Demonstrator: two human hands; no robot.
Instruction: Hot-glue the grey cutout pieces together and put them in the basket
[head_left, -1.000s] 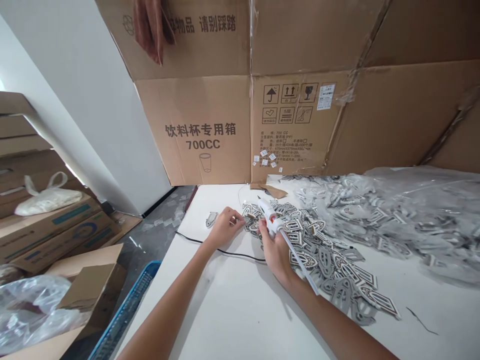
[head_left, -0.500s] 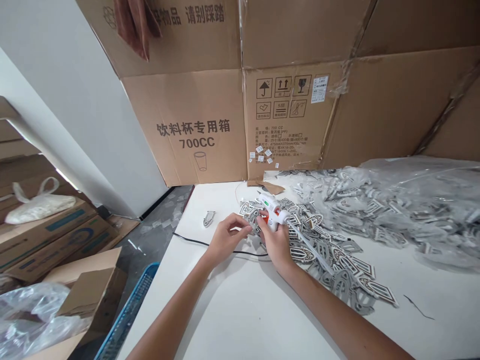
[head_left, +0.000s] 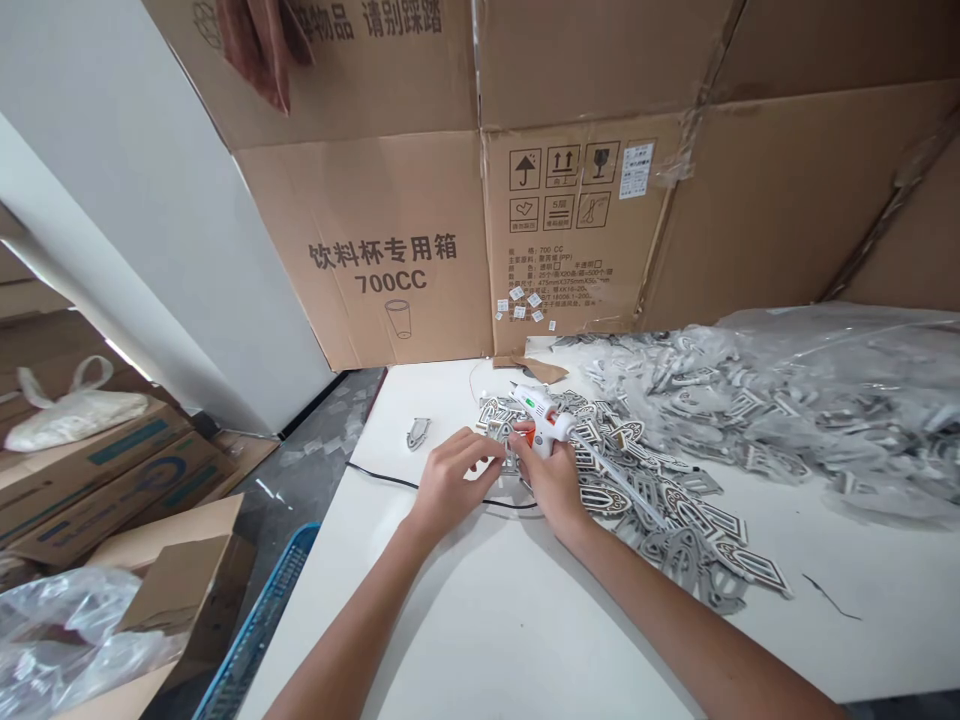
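Note:
My right hand (head_left: 553,482) is closed around the handle of a white glue gun (head_left: 531,400) with an orange trigger, its nozzle pointing up and left. A clear glue stick (head_left: 619,482) sticks out of the gun's back end. Left of it, my left hand (head_left: 456,478) is closed, thumb and fingers pinching the edge of a small grey cut-out piece (head_left: 511,462), which the right fingers also seem to touch. Beside and behind the gun spreads a pile of grey and white cut-out pieces (head_left: 686,510). One single piece (head_left: 418,432) lies apart on the left.
A black cord (head_left: 382,477) crosses the white table (head_left: 465,620). Clear plastic bags of pieces (head_left: 780,400) fill the back right. Cardboard (head_left: 390,200) walls the far side. A blue basket (head_left: 259,620) and an open carton (head_left: 180,600) stand left of the table.
My left hand has turned slightly, its fingers now lower over the grey piece. The piece sits flatter between my hands. The glue gun stays almost in place.

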